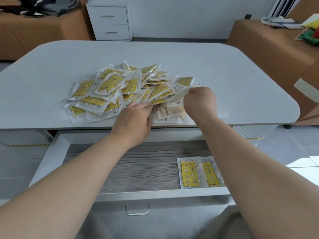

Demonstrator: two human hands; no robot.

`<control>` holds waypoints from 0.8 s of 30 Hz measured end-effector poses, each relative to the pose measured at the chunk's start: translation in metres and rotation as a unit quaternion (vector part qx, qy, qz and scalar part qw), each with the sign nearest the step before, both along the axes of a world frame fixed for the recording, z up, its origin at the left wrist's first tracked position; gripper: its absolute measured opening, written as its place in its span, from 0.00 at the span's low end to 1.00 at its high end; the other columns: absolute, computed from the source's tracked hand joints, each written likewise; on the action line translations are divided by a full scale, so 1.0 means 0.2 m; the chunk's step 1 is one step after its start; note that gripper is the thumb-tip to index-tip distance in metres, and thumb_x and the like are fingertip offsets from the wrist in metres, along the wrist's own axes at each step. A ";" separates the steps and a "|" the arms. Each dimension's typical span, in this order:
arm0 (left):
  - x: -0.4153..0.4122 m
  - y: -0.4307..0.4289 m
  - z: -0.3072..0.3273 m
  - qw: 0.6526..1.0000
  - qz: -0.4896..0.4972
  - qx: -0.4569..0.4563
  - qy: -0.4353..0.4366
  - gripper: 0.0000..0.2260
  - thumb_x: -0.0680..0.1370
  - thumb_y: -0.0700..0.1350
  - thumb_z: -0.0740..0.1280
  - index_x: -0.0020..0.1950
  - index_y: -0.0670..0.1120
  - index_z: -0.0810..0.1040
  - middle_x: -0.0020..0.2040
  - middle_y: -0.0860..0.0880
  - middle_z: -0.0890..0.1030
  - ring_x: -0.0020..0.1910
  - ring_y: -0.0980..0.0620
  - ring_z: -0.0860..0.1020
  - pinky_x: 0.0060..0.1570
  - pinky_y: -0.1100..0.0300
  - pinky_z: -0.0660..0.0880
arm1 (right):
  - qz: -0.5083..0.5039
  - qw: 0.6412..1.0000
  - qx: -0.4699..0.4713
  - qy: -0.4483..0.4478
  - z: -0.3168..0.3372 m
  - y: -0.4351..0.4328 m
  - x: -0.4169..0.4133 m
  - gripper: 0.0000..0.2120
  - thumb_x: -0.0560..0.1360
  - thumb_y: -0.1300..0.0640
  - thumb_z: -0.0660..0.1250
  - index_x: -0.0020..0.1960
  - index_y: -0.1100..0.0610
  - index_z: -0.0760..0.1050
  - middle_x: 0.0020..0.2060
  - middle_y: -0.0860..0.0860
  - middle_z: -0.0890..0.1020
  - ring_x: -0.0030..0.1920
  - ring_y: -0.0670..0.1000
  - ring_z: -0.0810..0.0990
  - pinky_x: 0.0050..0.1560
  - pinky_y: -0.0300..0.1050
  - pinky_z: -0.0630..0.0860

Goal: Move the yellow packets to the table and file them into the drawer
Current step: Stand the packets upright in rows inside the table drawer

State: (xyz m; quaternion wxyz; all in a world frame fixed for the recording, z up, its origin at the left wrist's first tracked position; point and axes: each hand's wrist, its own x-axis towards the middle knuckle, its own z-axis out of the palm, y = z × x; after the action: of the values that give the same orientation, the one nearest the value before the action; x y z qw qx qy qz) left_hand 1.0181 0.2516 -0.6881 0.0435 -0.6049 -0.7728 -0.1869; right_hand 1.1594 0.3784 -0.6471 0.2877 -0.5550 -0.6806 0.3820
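Observation:
A heap of yellow packets in clear wrappers lies on the white table. At the heap's near edge my left hand has its fingers curled on a packet. My right hand pinches a pale packet turned back side up, lifted at the heap's right end. Below the table's front edge the drawer stands pulled out, with two yellow packets lying side by side in its right front corner.
A few pale packets lie face down at the table's front edge between my hands. A white two-drawer cabinet stands against the far wall. Brown benches flank the table at left and right.

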 end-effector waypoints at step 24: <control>0.09 -0.10 0.16 0.898 0.126 0.246 -0.342 0.09 0.74 0.36 0.71 0.44 0.50 0.85 0.50 0.52 0.84 0.52 0.51 0.82 0.56 0.50 0.80 | -0.083 0.895 -0.282 0.337 0.12 -0.03 0.28 0.26 0.68 0.80 0.62 0.63 0.64 0.74 0.55 0.61 0.77 0.51 0.64 0.84 0.47 0.57 0.85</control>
State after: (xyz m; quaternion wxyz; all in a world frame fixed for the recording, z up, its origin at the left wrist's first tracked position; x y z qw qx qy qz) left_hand 1.0354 0.2318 -0.6553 -0.0530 -0.3717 -0.7392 -0.5591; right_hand 1.2157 0.3726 -0.6234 0.3619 -0.5055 -0.3586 0.6964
